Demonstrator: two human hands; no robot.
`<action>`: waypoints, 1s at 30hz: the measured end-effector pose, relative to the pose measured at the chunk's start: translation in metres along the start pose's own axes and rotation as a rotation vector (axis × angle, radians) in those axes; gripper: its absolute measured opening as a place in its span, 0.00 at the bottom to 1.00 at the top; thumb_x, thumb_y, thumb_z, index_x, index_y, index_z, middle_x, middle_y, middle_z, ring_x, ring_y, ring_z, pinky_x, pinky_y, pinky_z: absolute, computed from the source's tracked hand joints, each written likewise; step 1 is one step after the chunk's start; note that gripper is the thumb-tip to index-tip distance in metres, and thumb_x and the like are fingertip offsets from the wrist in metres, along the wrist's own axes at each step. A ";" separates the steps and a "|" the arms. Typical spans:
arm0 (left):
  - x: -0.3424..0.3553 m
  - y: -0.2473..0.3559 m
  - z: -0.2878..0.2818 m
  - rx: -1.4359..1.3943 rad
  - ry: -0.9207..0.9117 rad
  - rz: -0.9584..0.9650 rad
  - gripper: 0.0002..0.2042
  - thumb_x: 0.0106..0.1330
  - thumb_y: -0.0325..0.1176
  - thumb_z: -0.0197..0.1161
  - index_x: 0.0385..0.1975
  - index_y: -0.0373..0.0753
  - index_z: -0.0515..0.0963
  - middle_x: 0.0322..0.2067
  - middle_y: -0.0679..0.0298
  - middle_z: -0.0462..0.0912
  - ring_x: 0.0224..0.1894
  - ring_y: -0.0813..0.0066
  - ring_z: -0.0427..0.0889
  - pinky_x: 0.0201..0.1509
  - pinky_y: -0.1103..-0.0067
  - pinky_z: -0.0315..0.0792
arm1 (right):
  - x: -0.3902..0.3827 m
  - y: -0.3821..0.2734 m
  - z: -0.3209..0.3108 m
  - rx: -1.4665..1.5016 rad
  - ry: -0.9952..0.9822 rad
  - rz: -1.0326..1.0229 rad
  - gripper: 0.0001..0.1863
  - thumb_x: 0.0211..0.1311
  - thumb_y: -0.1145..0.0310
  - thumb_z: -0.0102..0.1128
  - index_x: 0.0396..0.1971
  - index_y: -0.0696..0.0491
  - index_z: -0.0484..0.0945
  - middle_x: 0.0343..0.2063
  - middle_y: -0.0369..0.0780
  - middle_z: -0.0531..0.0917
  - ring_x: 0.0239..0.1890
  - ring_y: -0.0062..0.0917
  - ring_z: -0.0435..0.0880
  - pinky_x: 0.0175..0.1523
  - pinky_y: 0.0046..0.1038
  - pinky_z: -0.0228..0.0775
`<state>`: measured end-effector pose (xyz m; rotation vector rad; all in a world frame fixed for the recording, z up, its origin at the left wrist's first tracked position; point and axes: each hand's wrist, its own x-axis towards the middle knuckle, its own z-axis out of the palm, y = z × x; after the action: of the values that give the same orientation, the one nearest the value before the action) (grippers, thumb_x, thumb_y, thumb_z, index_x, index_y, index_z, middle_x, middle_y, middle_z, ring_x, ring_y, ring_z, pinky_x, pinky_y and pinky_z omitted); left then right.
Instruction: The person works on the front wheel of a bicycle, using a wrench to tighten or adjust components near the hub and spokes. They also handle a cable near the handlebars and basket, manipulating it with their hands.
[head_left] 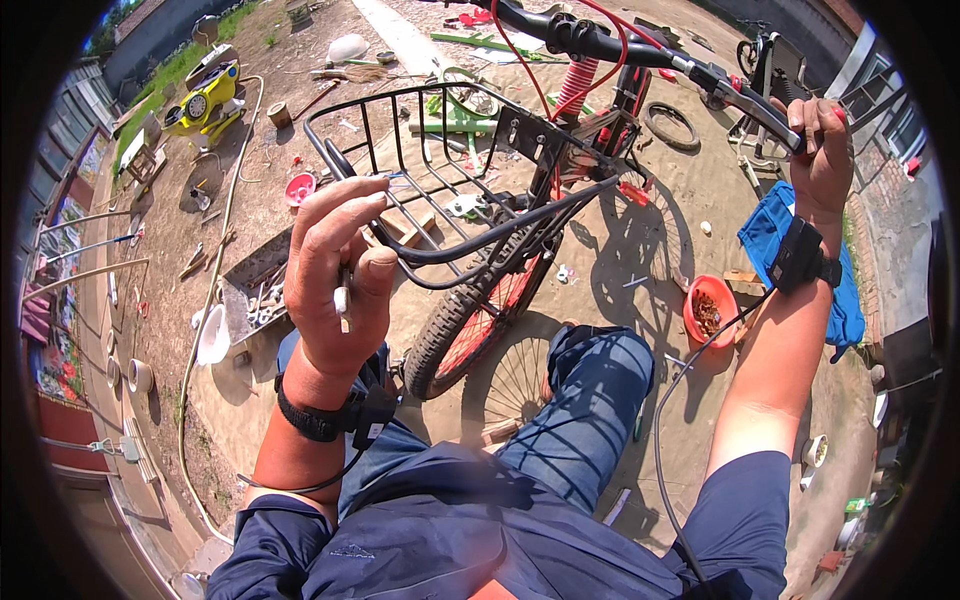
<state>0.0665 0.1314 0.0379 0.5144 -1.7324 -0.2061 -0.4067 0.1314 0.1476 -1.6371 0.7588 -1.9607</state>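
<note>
A bicycle stands in front of me, with a black wire basket [440, 240] over its knobby front wheel [465, 325]. My left hand [340, 265] is raised beside the basket's near left corner, its fingers curled. Between them shows a short white stick [342, 298], like a cigarette; part of it is hidden. My right hand [822, 150] is closed around the end of the black handlebar [745, 100], on its grip. Red cables [622, 50] loop from the bar down toward the red frame. The wheel sits between my knees.
An orange bowl of small brown parts [708, 312] and a blue bag [770, 225] lie at right. A metal tray of tools [262, 290] and a white helmet-like shell [213, 335] are at left. A loose tyre [672, 127], a hose [225, 220] and a yellow machine [205, 100] stand farther off.
</note>
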 end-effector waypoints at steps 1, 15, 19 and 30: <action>-0.002 -0.002 0.000 -0.017 0.018 -0.016 0.16 0.70 0.37 0.59 0.50 0.33 0.74 0.51 0.52 0.77 0.25 0.89 0.64 0.27 0.88 0.64 | 0.000 0.000 -0.001 0.002 0.000 0.002 0.13 0.68 0.66 0.53 0.22 0.49 0.67 0.16 0.30 0.61 0.29 0.21 0.69 0.57 0.41 0.69; -0.013 -0.010 -0.015 0.044 0.111 -0.203 0.19 0.72 0.41 0.56 0.53 0.32 0.71 0.52 0.50 0.78 0.54 0.65 0.76 0.52 0.75 0.73 | 0.003 0.001 -0.005 0.030 -0.029 0.014 0.15 0.68 0.65 0.52 0.19 0.47 0.63 0.16 0.30 0.60 0.28 0.21 0.67 0.60 0.43 0.65; -0.016 -0.011 -0.016 0.053 0.131 -0.212 0.17 0.72 0.40 0.57 0.51 0.32 0.73 0.52 0.52 0.78 0.54 0.66 0.77 0.52 0.76 0.74 | 0.003 0.003 -0.006 0.040 -0.022 0.021 0.16 0.67 0.66 0.52 0.19 0.47 0.63 0.15 0.30 0.60 0.28 0.22 0.67 0.60 0.44 0.65; -0.048 -0.040 -0.005 -0.096 0.055 -0.350 0.17 0.64 0.31 0.67 0.50 0.35 0.74 0.47 0.63 0.79 0.32 0.88 0.72 0.31 0.89 0.67 | 0.003 0.000 -0.006 0.012 -0.011 0.014 0.15 0.66 0.67 0.53 0.18 0.48 0.64 0.15 0.30 0.61 0.28 0.22 0.68 0.62 0.47 0.65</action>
<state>0.0871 0.1182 -0.0196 0.7439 -1.5618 -0.5168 -0.4136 0.1296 0.1489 -1.6295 0.7508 -1.9418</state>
